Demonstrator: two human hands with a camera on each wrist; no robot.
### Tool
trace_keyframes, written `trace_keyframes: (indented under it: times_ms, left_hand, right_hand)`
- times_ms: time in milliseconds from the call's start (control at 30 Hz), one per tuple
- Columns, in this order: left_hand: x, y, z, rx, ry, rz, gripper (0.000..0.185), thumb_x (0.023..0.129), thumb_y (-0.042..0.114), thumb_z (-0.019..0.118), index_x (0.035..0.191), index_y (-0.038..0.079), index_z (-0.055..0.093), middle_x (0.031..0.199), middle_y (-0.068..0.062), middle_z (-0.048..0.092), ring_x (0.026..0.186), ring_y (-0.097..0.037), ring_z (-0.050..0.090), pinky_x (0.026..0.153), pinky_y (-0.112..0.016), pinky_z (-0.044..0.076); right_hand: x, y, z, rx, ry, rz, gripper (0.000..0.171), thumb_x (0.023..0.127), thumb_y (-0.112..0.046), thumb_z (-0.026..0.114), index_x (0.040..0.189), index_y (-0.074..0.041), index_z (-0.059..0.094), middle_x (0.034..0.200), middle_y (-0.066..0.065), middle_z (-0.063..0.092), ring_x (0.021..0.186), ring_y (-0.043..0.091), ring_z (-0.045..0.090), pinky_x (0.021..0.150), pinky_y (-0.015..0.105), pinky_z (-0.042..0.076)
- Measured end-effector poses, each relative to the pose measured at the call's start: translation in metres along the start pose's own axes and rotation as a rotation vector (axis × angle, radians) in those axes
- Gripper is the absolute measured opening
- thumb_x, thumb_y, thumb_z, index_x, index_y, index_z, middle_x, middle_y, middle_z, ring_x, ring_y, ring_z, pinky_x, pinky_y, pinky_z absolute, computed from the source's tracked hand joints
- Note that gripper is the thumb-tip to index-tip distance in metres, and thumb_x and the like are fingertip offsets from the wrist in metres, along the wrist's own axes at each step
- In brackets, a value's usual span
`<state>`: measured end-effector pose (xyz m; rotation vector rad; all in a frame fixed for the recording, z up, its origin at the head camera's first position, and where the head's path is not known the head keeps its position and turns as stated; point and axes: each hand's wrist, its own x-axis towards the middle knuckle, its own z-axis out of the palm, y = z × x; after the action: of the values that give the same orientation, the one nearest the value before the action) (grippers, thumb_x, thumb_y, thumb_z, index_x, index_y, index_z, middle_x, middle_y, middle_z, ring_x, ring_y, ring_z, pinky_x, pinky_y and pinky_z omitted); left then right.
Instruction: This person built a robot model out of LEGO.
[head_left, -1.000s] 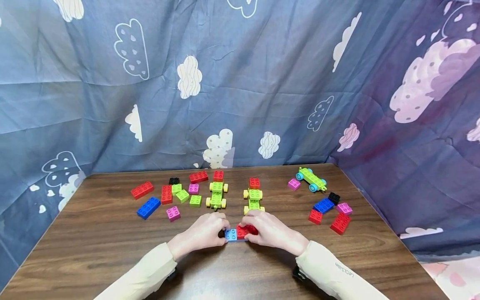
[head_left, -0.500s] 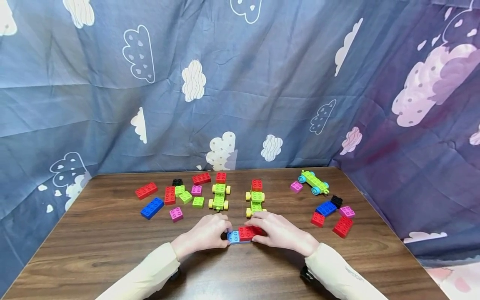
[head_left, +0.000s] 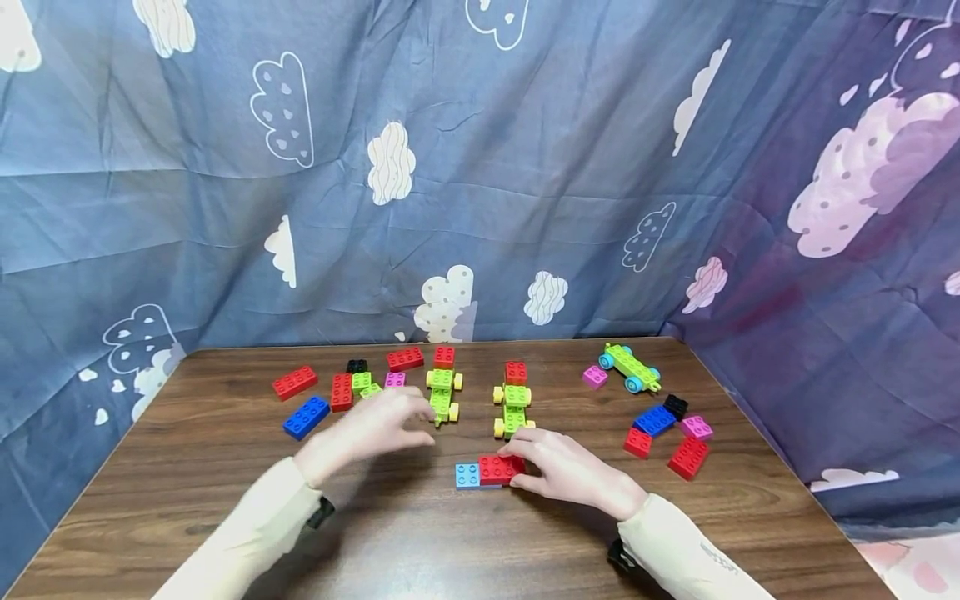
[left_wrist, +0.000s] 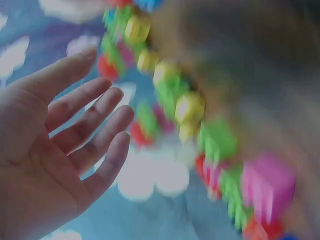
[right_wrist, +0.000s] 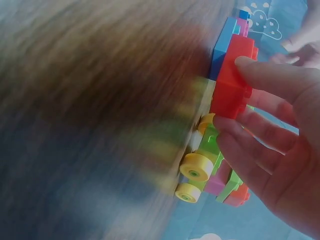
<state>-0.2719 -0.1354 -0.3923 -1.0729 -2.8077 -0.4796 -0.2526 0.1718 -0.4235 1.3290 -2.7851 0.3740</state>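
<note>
In the head view, a red brick (head_left: 495, 470) sits stepped on top of a light blue brick (head_left: 467, 476) near the middle of the table. My right hand (head_left: 566, 473) pinches the red brick at its right end. In the right wrist view the thumb lies on one side of the red brick (right_wrist: 232, 82), fingertips at its other end, with the blue brick (right_wrist: 222, 50) beneath. My left hand (head_left: 369, 431) is raised over the table, left of these bricks, fingers spread and nothing held. It hides a magenta and a lime brick. The left wrist view shows its open palm (left_wrist: 65, 140).
Two lime wheeled bases, left (head_left: 441, 402) and right (head_left: 514, 417), with yellow wheels and red bricks behind, stand ahead. A blue brick (head_left: 306, 417) and several others lie left. At right are a blue-wheeled base (head_left: 630, 367) and a red brick (head_left: 688, 457).
My left hand has let go of the light blue brick and moved left and forward, up over the loose bricks. The right hand stays at the red brick.
</note>
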Motion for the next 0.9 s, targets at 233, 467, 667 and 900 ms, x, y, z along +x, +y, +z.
trace_keyframes:
  times_ms: [233, 467, 667, 900]
  left_hand:
    - [-0.02, -0.078, -0.041, -0.044, 0.158, -0.194, 0.019, 0.084, 0.019, 0.077, 0.098, 0.006, 0.076, 0.094, -0.007, 0.075, 0.083, -0.021, 0.07, 0.074, -0.037, 0.057]
    - [-0.051, -0.139, -0.05, -0.064, 0.184, -0.441, 0.025, 0.089, 0.02, 0.071, 0.101, -0.003, 0.072, 0.098, -0.02, 0.074, 0.092, -0.036, 0.069, 0.084, -0.052, 0.055]
    - [-0.067, -0.162, -0.043, -0.057, 0.1, -0.603, 0.04, 0.089, 0.022, 0.068, 0.115, -0.009, 0.064, 0.115, -0.032, 0.066, 0.105, -0.048, 0.062, 0.086, -0.06, 0.052]
    - [-0.076, -0.17, -0.035, -0.03, 0.045, -0.662, 0.047, 0.088, 0.02, 0.069, 0.12, -0.013, 0.06, 0.119, -0.034, 0.064, 0.11, -0.05, 0.06, 0.088, -0.06, 0.05]
  right_hand:
    - [-0.001, 0.0, -0.001, 0.003, -0.016, 0.021, 0.029, 0.088, -0.029, 0.076, 0.114, -0.016, 0.071, 0.103, -0.006, 0.066, 0.083, 0.002, 0.055, 0.073, 0.02, 0.051]
    - [-0.002, -0.001, 0.001, 0.002, -0.004, 0.005, 0.03, 0.088, -0.031, 0.075, 0.113, -0.017, 0.071, 0.102, -0.006, 0.066, 0.083, 0.002, 0.056, 0.073, 0.021, 0.051]
    - [-0.002, -0.001, 0.002, 0.013, -0.01, 0.007, 0.03, 0.088, -0.031, 0.075, 0.115, -0.017, 0.07, 0.104, -0.006, 0.066, 0.084, 0.001, 0.055, 0.074, 0.021, 0.051]
    - [-0.002, -0.001, 0.001, 0.017, -0.012, 0.017, 0.03, 0.088, -0.031, 0.075, 0.115, -0.017, 0.07, 0.104, -0.007, 0.066, 0.084, 0.003, 0.057, 0.074, 0.021, 0.051]
